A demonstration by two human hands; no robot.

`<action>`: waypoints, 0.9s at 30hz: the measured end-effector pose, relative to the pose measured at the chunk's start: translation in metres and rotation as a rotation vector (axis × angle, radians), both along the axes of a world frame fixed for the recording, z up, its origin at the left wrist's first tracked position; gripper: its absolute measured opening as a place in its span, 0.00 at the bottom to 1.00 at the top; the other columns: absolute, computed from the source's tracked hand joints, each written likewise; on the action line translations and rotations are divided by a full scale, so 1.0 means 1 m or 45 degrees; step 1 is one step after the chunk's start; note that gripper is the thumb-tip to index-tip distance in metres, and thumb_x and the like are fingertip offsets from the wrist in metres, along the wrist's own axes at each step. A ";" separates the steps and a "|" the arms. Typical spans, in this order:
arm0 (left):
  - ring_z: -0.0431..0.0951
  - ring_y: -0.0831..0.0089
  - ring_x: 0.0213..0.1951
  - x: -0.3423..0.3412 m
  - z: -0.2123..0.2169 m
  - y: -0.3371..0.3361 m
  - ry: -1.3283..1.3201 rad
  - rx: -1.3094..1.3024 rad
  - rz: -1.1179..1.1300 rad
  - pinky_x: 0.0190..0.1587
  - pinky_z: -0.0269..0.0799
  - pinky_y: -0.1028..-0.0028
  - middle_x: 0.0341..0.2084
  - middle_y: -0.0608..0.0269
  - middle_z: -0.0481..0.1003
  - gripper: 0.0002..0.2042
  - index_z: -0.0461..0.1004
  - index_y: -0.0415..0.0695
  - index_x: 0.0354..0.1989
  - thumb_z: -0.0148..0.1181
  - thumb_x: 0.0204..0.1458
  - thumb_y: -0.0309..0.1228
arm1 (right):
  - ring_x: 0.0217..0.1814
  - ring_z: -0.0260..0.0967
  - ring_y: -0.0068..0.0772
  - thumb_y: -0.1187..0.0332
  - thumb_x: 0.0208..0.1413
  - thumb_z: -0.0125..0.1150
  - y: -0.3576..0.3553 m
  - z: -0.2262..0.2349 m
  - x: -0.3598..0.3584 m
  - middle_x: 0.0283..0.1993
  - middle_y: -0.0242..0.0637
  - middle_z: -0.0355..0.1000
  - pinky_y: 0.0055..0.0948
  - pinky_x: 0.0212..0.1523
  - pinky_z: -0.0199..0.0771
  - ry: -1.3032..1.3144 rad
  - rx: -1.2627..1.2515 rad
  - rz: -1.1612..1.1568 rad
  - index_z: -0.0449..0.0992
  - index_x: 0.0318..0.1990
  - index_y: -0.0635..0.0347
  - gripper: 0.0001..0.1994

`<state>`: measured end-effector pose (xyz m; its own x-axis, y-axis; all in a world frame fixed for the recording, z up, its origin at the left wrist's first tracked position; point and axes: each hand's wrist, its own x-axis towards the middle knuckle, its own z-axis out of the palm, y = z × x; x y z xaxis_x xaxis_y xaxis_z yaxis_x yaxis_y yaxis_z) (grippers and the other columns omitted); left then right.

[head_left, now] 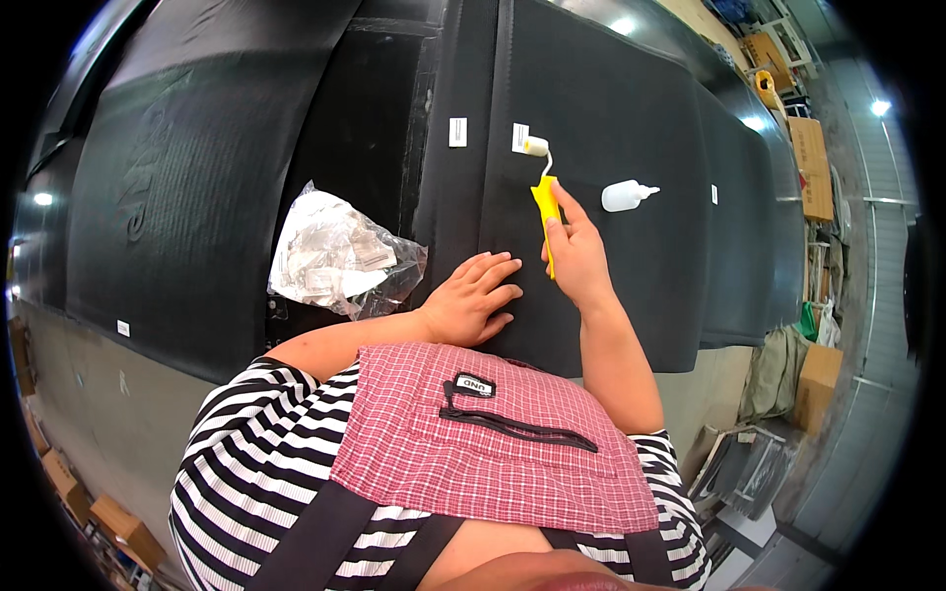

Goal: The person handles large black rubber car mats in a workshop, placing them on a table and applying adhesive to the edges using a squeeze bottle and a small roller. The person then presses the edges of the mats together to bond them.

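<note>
My right hand (576, 251) is wrapped round the yellow handle of a small paint roller (546, 212). The roller's pale head touches or hovers over the right edge of a white label (519, 138) on the black sheet (601, 108); I cannot tell which. Flat on the sheet's near part rests my left hand (471, 298), fingers stretched out and holding nothing. Left of it lies a clear plastic bag (335, 251) with white and brownish paper pieces inside. A white squeeze bottle (623, 196) with a pointed nozzle lies on its side, right of the roller.
Another white label (457, 132) sits left of the first, and one more (714, 194) is far right. A large black sheet (187, 197) covers the left side. Cardboard boxes (810, 167) stand along the right, with a folding frame (744, 468) on the floor below.
</note>
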<state>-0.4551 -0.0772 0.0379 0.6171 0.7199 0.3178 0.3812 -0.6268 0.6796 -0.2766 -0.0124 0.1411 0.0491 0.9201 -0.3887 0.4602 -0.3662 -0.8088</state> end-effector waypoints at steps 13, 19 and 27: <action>0.59 0.53 0.69 -0.001 0.001 0.001 -0.031 0.033 0.009 0.72 0.53 0.53 0.63 0.51 0.65 0.20 0.73 0.45 0.51 0.67 0.50 0.36 | 0.24 0.71 0.26 0.68 0.66 0.49 0.066 -0.005 -0.014 0.33 0.39 0.75 0.29 0.27 0.74 -0.169 -0.079 0.070 0.65 0.69 0.56 0.24; 0.59 0.52 0.69 -0.001 0.002 0.001 -0.023 0.015 -0.009 0.71 0.53 0.52 0.65 0.51 0.63 0.19 0.74 0.46 0.53 0.66 0.52 0.36 | 0.25 0.66 0.19 0.67 0.69 0.47 0.067 -0.004 0.006 0.30 0.32 0.69 0.24 0.23 0.69 0.259 0.073 -0.011 0.61 0.73 0.50 0.25; 0.59 0.52 0.70 0.001 0.001 -0.001 -0.028 0.007 0.003 0.71 0.53 0.52 0.65 0.51 0.64 0.19 0.75 0.47 0.52 0.66 0.53 0.36 | 0.24 0.64 0.15 0.69 0.69 0.47 0.012 -0.027 0.017 0.28 0.28 0.68 0.19 0.22 0.67 0.205 0.053 0.096 0.60 0.73 0.50 0.25</action>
